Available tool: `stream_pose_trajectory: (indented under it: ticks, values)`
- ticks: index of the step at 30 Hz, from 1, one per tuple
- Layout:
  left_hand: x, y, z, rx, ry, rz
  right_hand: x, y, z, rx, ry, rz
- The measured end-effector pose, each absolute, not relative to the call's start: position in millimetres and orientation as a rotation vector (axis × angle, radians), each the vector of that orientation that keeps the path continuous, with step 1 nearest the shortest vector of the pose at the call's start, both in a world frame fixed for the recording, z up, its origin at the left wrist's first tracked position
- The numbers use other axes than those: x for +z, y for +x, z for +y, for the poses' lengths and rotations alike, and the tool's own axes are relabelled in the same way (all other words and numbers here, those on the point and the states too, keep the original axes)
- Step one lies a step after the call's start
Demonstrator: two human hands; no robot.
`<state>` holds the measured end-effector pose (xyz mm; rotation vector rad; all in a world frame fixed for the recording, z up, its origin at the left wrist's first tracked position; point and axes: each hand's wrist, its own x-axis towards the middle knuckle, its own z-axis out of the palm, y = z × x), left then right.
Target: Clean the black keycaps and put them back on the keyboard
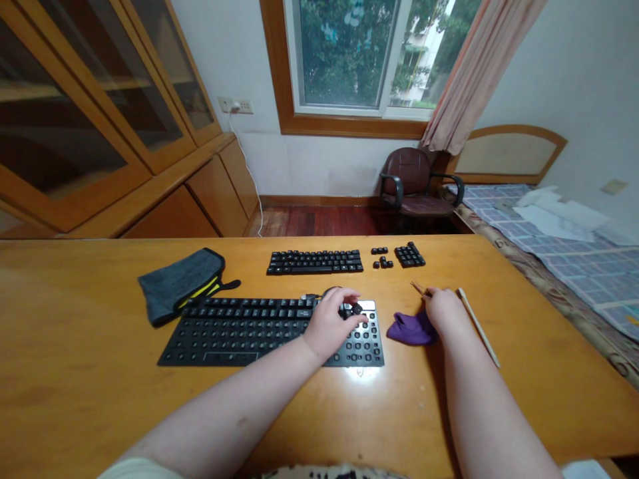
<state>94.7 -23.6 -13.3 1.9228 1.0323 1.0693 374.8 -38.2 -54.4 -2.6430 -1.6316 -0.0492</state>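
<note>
My left hand (pixel 329 324) is over the right part of a black keyboard (pixel 239 342), its thumb and fingers closed around a small black keycap (pixel 356 309). Most of the keyboard shows bare switches, with a row of keycaps still along its top edge. To the right, my right hand (pixel 444 310) is closed on a thin brownish tool (pixel 417 288) whose tip points up and left; its exact kind is unclear. A purple cloth (pixel 410 330) lies crumpled beside and partly under that hand. Just right of the hand lies a thin pale stick (pixel 478 326).
Removed keycaps stand in blocks behind the keyboard: a large block (pixel 315 262), small groups (pixel 383 262) and a number-pad block (pixel 410 255). A grey cloth (pixel 182 283) with yellow lining overlaps the keyboard's left corner. Beyond the wooden table (pixel 74 332) stands a brown chair (pixel 412 179).
</note>
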Motion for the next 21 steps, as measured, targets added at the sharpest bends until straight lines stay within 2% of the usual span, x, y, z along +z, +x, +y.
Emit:
stream_pose_trajectory:
  ticks: [7, 10, 13, 16, 18, 21]
  values:
    - [-10, 94, -24, 1.033, 1.949, 1.074, -44, 374, -39, -0.067, -2.633, -1.579]
    - [-11, 94, -24, 1.024, 1.97, 1.072, -26, 351, -43, -0.057, -2.276, -1.533]
    - [-12, 94, -24, 1.021, 2.003, 1.063, -12, 313, -51, 0.44, -1.712, -1.558]
    - [-14, 94, -24, 1.023, 2.054, 1.047, -10, 277, -60, 1.002, -1.389, -1.395]
    - [-16, 94, -24, 1.023, 2.091, 1.022, -13, 261, -63, 1.204, -1.265, -1.291]
    - [-18, 94, -24, 1.01, 2.136, 0.985, -18, 251, -64, 1.285, -1.21, -1.198]
